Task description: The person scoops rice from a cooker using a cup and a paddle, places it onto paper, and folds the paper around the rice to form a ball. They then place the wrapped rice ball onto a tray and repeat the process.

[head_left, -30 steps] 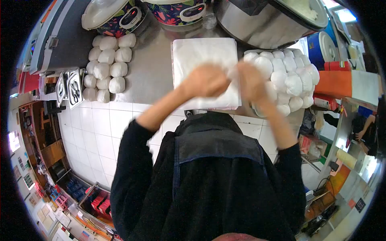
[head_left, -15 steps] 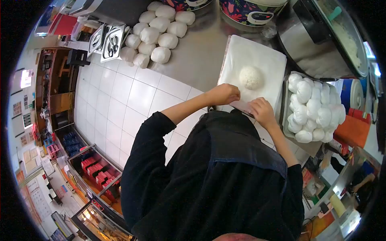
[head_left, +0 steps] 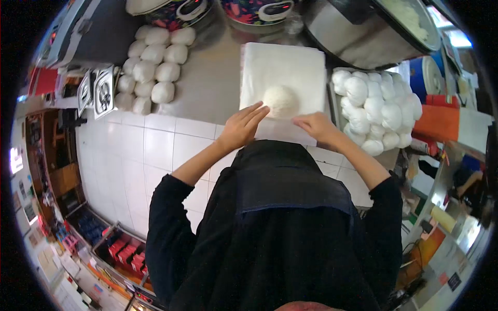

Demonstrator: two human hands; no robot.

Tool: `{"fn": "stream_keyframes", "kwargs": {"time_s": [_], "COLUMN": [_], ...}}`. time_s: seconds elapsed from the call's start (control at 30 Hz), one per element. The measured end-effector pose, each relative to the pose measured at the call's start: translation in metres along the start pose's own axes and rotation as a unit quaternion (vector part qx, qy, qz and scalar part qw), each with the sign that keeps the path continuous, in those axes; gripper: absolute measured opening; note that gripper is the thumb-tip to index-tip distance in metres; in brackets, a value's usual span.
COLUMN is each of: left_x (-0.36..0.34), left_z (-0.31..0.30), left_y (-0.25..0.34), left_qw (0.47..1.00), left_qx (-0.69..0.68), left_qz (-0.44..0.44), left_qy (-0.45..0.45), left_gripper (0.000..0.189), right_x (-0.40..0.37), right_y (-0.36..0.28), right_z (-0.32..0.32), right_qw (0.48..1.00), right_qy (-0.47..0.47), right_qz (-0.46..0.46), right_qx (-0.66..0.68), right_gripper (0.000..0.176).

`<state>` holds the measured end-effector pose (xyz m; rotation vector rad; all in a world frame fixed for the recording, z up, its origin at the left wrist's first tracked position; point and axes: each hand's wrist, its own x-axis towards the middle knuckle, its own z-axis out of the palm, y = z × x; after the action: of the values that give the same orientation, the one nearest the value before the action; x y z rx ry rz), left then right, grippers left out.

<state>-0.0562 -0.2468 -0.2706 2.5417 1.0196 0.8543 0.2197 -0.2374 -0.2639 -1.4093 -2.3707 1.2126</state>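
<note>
A ball of white rice (head_left: 280,100) lies on a stack of thin white wrapping sheets (head_left: 282,67) on the steel counter. My left hand (head_left: 241,126) lies flat with fingers stretched out, its tips at the near left of the rice ball. At the near edge of the top sheet, just right of the ball, my right hand (head_left: 317,126) pinches the sheet. Wrapped white balls fill a tray (head_left: 374,109) to the right. More wrapped balls (head_left: 154,65) sit in a cluster at the left.
Two flowered rice cookers (head_left: 258,9) and a large steel pot (head_left: 358,31) of rice stand at the back of the counter. A blue container (head_left: 426,72) and an orange cloth (head_left: 437,109) are at the right. White tiles drop off below the counter's near edge.
My left hand has opened flat and slid up beside the rice ball. My right hand has stayed at the sheet's near edge. A second ago both hands were together above the sheets.
</note>
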Motion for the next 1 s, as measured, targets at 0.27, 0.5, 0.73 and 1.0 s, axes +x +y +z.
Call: {"fn": "stream_keyframes", "kwargs": {"time_s": [0.27, 0.5, 0.73, 1.0], "left_x": [0.018, 0.026, 0.037, 0.045], "left_z": [0.064, 0.063, 0.055, 0.061], "left_y": [0.028, 0.023, 0.007, -0.026], "left_qw": [0.985, 0.982, 0.993, 0.995], "left_qx": [0.078, 0.121, 0.063, -0.089], "left_qz": [-0.032, -0.037, 0.009, -0.047], "left_qy": [-0.152, -0.143, -0.099, 0.018], "left_gripper": [0.072, 0.066, 0.048, 0.049], "right_x": [0.072, 0.144, 0.158, 0.102], "right_y": [0.023, 0.059, 0.043, -0.01], "right_z": [-0.053, -0.054, -0.073, -0.05], "right_qw": [0.998, 0.973, 0.972, 0.931], "right_qy": [0.037, 0.176, 0.087, 0.047], "right_qz": [0.035, -0.022, 0.012, -0.094], "right_qx": [0.026, -0.146, -0.219, -0.349], "right_gripper": [0.028, 0.039, 0.033, 0.012]}}
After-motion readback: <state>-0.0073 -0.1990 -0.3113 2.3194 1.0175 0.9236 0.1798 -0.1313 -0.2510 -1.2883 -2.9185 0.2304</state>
